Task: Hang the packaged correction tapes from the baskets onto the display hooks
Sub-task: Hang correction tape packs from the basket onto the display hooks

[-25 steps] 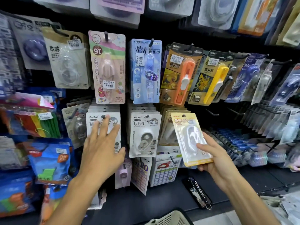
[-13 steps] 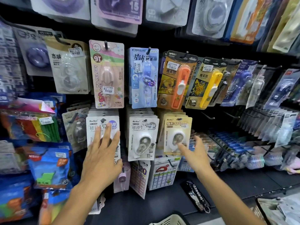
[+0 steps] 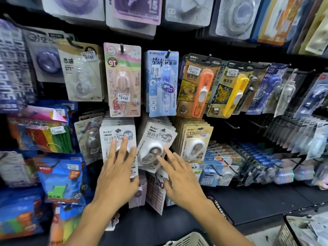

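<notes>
White-carded middle tape pack (image 3: 156,146) now hangs tilted as the right hand (image 3: 179,176), moved over from the yellow pack (image 3: 196,142), touches it with straight fingers, while the flat left hand (image 3: 117,173) stays pressed on its pack (image 3: 118,137).

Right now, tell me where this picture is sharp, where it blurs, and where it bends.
Head view: sharp in the middle, on the pink My Melody pack and the blue pack; soft and smeared at the edges, notably the top row and the blue bags lower left; wide-angle bending tilts the right-hand packs outward; both hands slightly motion-blurred.
</notes>
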`<state>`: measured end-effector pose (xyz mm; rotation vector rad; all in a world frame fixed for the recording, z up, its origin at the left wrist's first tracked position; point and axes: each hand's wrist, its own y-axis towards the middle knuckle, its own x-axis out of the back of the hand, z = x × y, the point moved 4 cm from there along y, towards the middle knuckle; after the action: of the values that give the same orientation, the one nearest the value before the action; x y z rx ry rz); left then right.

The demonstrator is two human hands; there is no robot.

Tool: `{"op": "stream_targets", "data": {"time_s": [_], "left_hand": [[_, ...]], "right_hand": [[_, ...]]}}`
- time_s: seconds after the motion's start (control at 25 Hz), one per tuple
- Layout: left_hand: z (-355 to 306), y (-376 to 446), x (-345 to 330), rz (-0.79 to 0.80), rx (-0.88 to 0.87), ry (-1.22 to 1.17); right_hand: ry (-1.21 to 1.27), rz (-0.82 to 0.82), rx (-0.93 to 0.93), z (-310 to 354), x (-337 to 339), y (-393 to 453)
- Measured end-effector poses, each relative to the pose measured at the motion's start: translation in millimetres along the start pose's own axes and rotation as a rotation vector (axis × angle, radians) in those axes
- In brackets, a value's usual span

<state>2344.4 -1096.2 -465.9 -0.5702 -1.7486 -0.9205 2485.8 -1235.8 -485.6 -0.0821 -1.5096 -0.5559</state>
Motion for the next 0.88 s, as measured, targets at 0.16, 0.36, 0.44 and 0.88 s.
{"op": "stream_targets", "data": {"time_s": [0.16, 0.36, 0.44, 0.88], "left_hand": [[-3, -9, 0, -0.032, -0.01, -0.026], [-36, -59, -24, -0.013, -0.079, -0.094], [-46, -77, -53, 0.288, -0.158, -0.031], [14, -126, -175, 0.881, 0.17, -0.113]], "right_hand": [[0.018, 0.048, -0.211, -36, 8, -8], [0.135, 0.233, -0.274, -51, -34, -57], [0.172, 0.48, -0.291, -55, -76, -95], [-0.016, 0.851, -0.48, -124, -197, -179]]}}
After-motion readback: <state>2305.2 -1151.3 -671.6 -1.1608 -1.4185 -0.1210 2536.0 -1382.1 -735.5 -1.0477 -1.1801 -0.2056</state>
